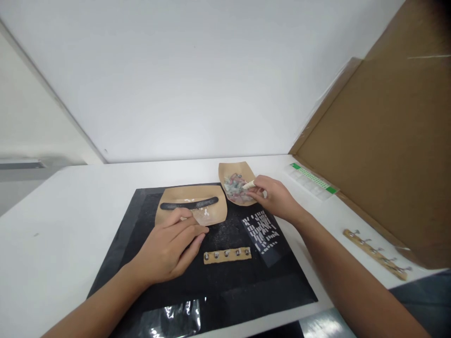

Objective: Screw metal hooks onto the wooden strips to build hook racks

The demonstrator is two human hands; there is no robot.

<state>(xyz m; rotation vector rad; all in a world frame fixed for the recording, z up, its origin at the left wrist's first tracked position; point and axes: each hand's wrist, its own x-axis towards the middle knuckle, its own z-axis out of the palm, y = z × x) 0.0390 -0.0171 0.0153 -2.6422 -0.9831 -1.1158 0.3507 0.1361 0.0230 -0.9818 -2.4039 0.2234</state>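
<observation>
My right hand (273,195) pinches a small pale stick (248,185) over a tan tray (232,170) that holds a heap of small reddish and greenish translucent pieces (235,187). My left hand (172,244) rests over the front edge of a wider tan tray (172,193), its fingertips close together; whether they hold anything is too small to tell. Across that tray lies a curved black strip (190,204), with white bits around it. In front of the hands, a tan strip (227,255) bears several round metal studs. Small pale pieces cover a dark card (262,232) on the right.
A black mat (239,291) lies on the white table (52,225). Clear plastic film (172,321) is at its front. On the right are a green-and-white card (313,178), another tan strip with metal studs (375,253) and a brown cardboard panel (391,141).
</observation>
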